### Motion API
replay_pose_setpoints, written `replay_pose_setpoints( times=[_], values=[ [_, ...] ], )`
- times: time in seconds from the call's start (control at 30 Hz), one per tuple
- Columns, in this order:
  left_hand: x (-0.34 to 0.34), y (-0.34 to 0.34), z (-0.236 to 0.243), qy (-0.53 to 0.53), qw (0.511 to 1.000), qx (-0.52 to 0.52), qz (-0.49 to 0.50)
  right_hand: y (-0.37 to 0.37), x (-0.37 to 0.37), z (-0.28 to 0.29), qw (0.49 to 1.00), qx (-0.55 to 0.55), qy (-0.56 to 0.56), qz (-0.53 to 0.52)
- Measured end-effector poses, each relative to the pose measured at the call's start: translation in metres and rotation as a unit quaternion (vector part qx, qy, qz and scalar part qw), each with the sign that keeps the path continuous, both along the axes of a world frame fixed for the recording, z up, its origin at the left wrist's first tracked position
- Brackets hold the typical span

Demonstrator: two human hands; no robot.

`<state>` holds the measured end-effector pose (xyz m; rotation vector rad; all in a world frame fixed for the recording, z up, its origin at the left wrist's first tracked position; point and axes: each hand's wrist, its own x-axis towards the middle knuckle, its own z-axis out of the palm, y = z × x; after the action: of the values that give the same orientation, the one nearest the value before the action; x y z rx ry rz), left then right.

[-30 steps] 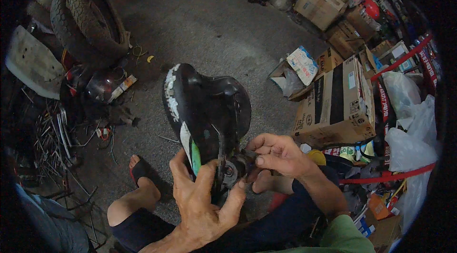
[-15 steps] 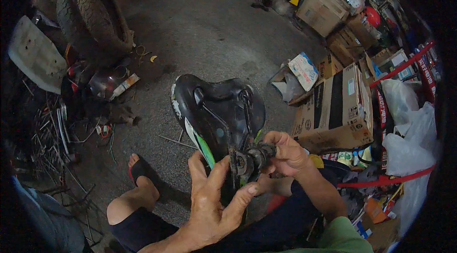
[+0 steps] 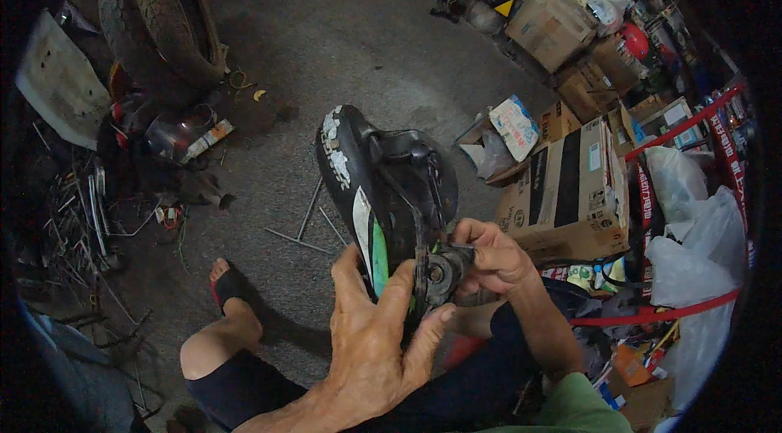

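A black bicycle saddle [image 3: 356, 180] with white and green side stripes and a worn, peeling patch is held up in front of me, its underside and rails turned to the right. My left hand [image 3: 366, 343] is closed round its narrow near end, with the thumb reaching toward the clamp. On the rails sits a dark, greasy seat clamp [image 3: 441, 272] with a round bolt end facing me. My right hand [image 3: 495, 260] pinches the right side of this clamp. Its fingertips are partly hidden behind the metal.
A T-shaped metal tool [image 3: 304, 225] lies on the floor beyond the saddle. Tyres [image 3: 155, 26] and a heap of metal rods [image 3: 81, 213] are at left. On the right stand a large cardboard box [image 3: 562, 197], plastic bags [image 3: 692, 262] and a red bar [image 3: 660, 312].
The saddle has been rolled onto its side, so more of its striped flank shows and less of its underside. The clamp has turned with it, its bolt end now toward me. Both hands keep hold.
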<state>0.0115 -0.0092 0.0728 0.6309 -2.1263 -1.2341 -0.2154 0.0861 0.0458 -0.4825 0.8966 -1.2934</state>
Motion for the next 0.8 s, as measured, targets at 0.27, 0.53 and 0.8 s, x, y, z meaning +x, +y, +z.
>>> replay_pose_setpoints(
  times=[0.27,0.53,0.8],
  values=[
    [0.002,-0.005,-0.005,0.052,0.998,0.029,-0.023,-0.003,0.010,0.008,0.999,0.006,0.010,-0.044],
    [0.001,-0.003,-0.003,0.093,0.985,0.144,0.007,-0.009,0.014,0.012,0.996,0.023,0.008,-0.082],
    [-0.001,-0.001,-0.008,0.119,0.966,0.227,0.034,-0.009,0.023,0.002,0.994,0.010,-0.001,-0.106]
  ],
)
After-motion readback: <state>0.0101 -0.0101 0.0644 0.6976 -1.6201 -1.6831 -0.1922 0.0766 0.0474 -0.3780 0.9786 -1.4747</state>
